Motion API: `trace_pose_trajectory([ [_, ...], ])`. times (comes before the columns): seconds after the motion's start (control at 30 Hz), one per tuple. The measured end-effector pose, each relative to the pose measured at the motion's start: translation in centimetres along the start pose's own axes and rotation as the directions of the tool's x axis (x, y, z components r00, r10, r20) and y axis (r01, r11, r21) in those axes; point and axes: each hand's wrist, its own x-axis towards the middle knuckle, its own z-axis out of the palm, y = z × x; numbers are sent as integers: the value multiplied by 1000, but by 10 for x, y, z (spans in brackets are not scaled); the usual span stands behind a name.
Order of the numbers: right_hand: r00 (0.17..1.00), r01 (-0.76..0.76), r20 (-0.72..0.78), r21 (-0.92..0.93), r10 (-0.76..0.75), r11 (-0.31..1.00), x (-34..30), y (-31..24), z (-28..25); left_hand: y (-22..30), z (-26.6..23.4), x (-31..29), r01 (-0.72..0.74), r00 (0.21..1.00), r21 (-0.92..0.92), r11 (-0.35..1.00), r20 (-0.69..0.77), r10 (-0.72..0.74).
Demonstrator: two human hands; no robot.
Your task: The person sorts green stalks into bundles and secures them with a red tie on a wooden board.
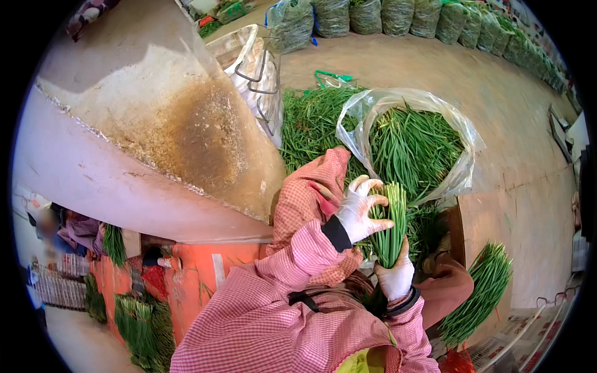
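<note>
I hold an upright bunch of thin green chives (392,227) in front of me, in white gloves and pink checked sleeves. My right hand (396,278) is closed around the lower end of the bunch. My left hand (362,208) is on its upper part, fingers curled around the cut tips. Just behind the bunch, an open clear plastic bag (463,171) is filled with more chives. A loose heap of chives (311,124) lies on the ground to the bag's left.
A large stained concrete block (155,124) rises on the left, with a metal wire frame (258,74) beside it. A chive bundle (482,292) lies at the lower right. Filled sacks (398,15) line the far edge. An orange crate (205,267) and another person (59,230) are at the lower left.
</note>
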Motion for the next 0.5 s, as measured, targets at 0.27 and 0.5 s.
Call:
trace_pose_trajectory([
  [0.27,1000,19,-10,-83,-19,996,-2,13,-8,-22,5,4,-2,996,179,984,90,-14],
  [0.5,1000,4,-13,-107,-5,994,-5,11,-20,-29,-50,52,-25,934,441,897,-308,178],
])
